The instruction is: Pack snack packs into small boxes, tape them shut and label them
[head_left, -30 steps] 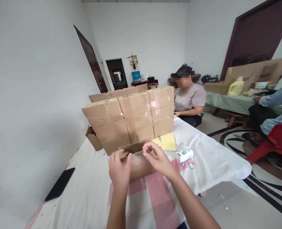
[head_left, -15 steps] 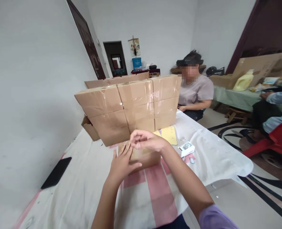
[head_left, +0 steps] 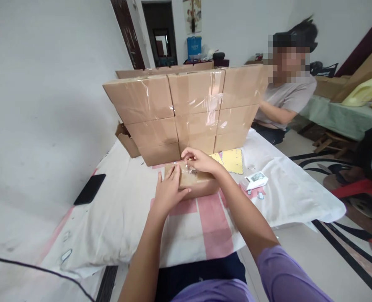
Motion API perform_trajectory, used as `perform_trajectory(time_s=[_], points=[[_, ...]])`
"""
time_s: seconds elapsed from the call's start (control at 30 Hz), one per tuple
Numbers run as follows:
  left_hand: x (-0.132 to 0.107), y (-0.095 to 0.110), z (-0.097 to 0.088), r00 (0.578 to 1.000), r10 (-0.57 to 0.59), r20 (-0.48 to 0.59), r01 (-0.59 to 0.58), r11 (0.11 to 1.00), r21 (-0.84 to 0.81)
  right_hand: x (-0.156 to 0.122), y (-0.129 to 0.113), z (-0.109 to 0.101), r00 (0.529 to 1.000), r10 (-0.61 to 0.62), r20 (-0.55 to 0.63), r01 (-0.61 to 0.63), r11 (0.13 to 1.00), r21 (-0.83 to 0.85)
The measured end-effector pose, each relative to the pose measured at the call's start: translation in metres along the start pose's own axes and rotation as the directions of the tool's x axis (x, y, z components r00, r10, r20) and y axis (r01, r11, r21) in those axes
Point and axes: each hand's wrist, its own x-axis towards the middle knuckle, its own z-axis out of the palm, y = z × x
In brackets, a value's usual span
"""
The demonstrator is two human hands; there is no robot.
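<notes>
Spreading its fingers over the top of a small cardboard carton (head_left: 201,187), the left hand (head_left: 169,191) lay unclenched on the left end, thumb against the near side. The right hand (head_left: 201,161) bent its fingers above the top, beside shiny clear tape (head_left: 191,171); whether it pinched the tape, I could not tell. The carton sat on the tablecloth (head_left: 126,214), before stacked, taped cartons (head_left: 195,113).

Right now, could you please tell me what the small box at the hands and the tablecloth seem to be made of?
The small box looks like cardboard, from its plain brown, mostly matte faces; shiny glints on top suggest clear tape. The tablecloth looks like matte fabric, judging by its loose folds, though thin plastic is possible.
</notes>
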Motion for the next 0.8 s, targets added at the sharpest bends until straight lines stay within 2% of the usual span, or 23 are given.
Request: perform_trajectory(time_s=[0.13, 0.2, 0.33, 0.47, 0.63, 0.8], points=[[0.0, 0.0, -0.001, 1.0, 0.007, -0.008, -0.007, 1.0, 0.008, -0.007, -0.013, -0.003, 0.999, -0.007, -0.031, 0.012, 0.987, 0.162], [0.0, 0.001, -0.001, 1.0, 0.002, 0.002, -0.002, 1.0, 0.012, -0.009, -0.015, -0.002, 0.996, 0.054, -0.066, -0.04, 0.98, 0.193], [-0.001, 0.002, -0.003, 1.0, -0.006, 0.009, 0.006, 1.0, 0.016, -0.008, -0.005, 0.006, 0.963, 0.188, -0.195, -0.189, 0.982, 0.015], [-0.001, 0.002, -0.003, 0.999, 0.035, -0.008, -0.035, 0.998, 0.05, -0.007, 0.01, 0.013, 0.945, 0.172, -0.276, -0.229, 0.956, -0.186], [-0.003, -0.001, -0.002, 0.991, 0.133, -0.001, -0.132, 0.981, 0.146, -0.009, 0.012, 0.014, 0.951, 0.111, -0.287, -0.209, 0.919, -0.335], [-0.004, 0.001, -0.004, 0.991, 0.137, -0.005, -0.135, 0.981, 0.143, -0.012, 0.006, 0.014, 0.961, 0.095, -0.26, -0.2, 0.886, -0.418]])
